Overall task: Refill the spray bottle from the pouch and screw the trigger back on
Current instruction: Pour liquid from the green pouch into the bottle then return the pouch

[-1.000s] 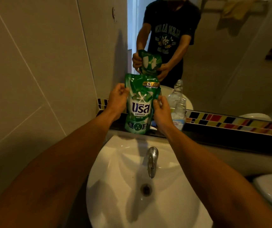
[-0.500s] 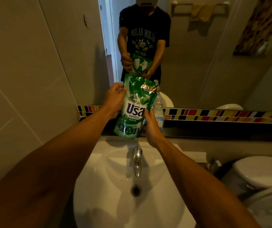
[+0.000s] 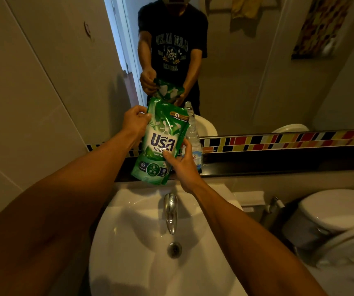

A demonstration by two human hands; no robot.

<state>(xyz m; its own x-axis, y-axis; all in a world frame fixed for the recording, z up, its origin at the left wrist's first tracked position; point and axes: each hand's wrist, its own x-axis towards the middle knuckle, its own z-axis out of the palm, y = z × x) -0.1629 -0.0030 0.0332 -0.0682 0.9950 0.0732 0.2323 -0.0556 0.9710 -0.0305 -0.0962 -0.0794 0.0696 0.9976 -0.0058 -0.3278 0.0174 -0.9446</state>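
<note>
A green refill pouch (image 3: 161, 137) with white lettering hangs tilted above the back of the sink, its top leaning right. My left hand (image 3: 135, 121) pinches its upper left corner. My right hand (image 3: 181, 164) grips its lower right edge. Just behind the pouch, on the dark ledge, stands a clear bottle (image 3: 193, 135) with no trigger on its neck; the pouch's top right corner is close to the bottle's mouth. The trigger is not in sight.
A white sink (image 3: 129, 242) with a chrome tap (image 3: 170, 212) lies below my hands. A mirror above the ledge (image 3: 278, 163) reflects a person holding the pouch. A toilet (image 3: 334, 212) stands at the right; a tiled wall is at the left.
The pouch has tilted further, its top leaning right toward the bottle. My right hand slid down to its lower right edge. The camera has turned right, showing the toilet.
</note>
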